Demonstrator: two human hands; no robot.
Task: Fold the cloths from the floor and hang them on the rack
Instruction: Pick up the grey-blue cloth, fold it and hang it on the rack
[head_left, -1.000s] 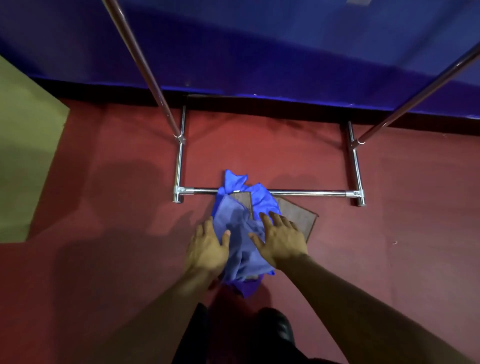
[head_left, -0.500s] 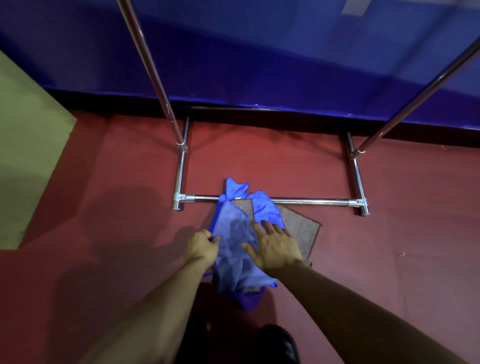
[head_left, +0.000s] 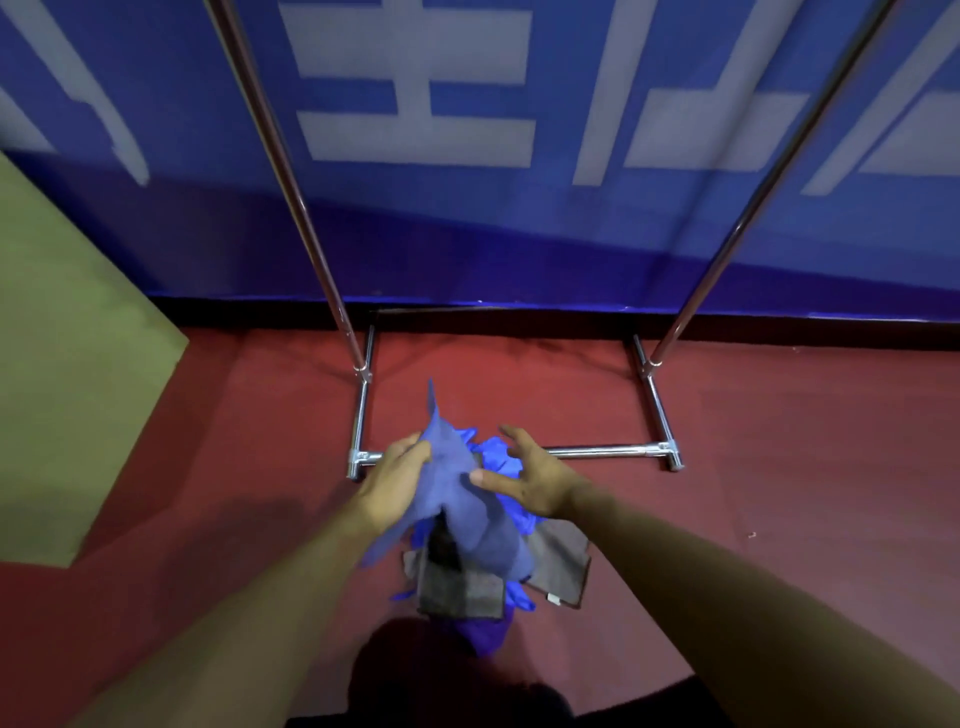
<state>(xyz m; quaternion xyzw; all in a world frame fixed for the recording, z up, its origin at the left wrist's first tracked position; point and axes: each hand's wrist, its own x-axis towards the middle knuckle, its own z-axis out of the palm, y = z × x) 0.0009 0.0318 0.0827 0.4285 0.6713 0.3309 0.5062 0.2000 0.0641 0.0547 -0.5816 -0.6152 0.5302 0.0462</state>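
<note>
Cloths lay heaped on the red floor (head_left: 779, 467) just in front of the rack's (head_left: 597, 451) bottom bar: bright blue ones (head_left: 498, 457) and two grey-brown ones (head_left: 462, 587). One pale blue cloth (head_left: 457, 483) was lifted clear of the heap, a corner pointing up. The left hand (head_left: 395, 480) gripped its left edge, fingers curled round the fabric. The right hand (head_left: 535, 480) was spread with fingers straight, its thumb touching the cloth's right side. Two slanted steel poles of the rack rose before a blue banner (head_left: 519, 218). A green mat (head_left: 67, 364) lay at the left.
</note>
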